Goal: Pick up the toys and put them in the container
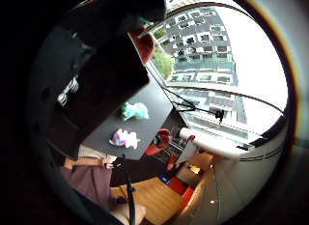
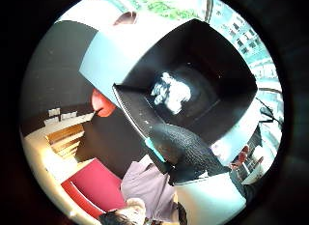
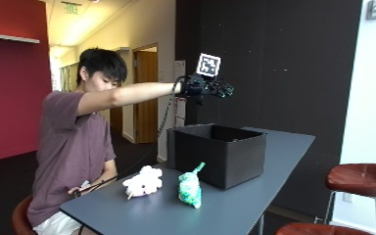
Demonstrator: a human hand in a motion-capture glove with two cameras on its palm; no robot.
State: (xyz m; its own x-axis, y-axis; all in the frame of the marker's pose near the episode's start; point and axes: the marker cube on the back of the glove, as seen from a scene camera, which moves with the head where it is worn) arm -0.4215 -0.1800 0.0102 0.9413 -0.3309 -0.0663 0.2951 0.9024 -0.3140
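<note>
I read the scene off the grey table (image 3: 253, 200) first. The black box-shaped container (image 3: 217, 152) stands open on it, and through the thumb-side palm camera I look straight down into it at one pale plush toy (image 2: 171, 93) lying on the floor of the box.

My gloved right hand (image 3: 207, 88) hangs high above the container's opening at the end of an outstretched arm. It grips nothing, and from the outside camera its fingers look extended outward and relaxed, though they are small and dark there.

Two toys remain on the table, on the person's side of the box: a pink-and-white plush animal (image 3: 142, 182) and just beside it a teal spotted plush (image 3: 189, 188), whose long axis runs roughly toward the container. Both lie below the hand and back toward the body, so I judge the next reach is down and inward. The teal one sits nearer the box.

What kinds of animals these are I cannot make out, and the bare hand, low by the table edge, is hard to make out.
</note>
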